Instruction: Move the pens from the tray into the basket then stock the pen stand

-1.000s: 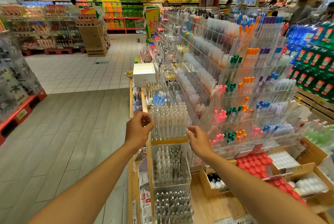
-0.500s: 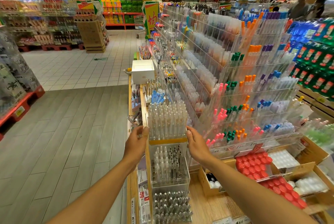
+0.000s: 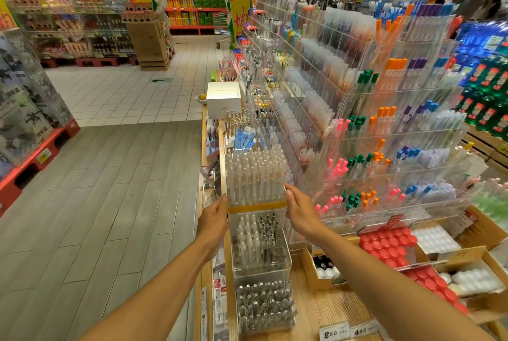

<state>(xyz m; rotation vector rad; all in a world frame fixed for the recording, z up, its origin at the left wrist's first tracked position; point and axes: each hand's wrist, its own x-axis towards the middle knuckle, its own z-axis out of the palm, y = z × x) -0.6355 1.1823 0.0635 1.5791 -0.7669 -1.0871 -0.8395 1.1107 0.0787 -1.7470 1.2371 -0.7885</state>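
A clear acrylic tray with an orange strip along its front holds several upright clear pens. It is the top tier of a stepped pen stand at the end of a wooden shelf. My left hand grips the tray's left side and my right hand presses against its right side. Two lower tiers hold white, black and silver pens. No basket is in view.
A tall acrylic rack of coloured pens stands directly right of the tray. A white box sits further back on the shelf. Cardboard boxes with red-capped items lie at right. The grey-floored aisle opens to the left.
Both hands slid down from the upper sides of the top tray to its base, by the orange strip. The camera tilted slightly downward.
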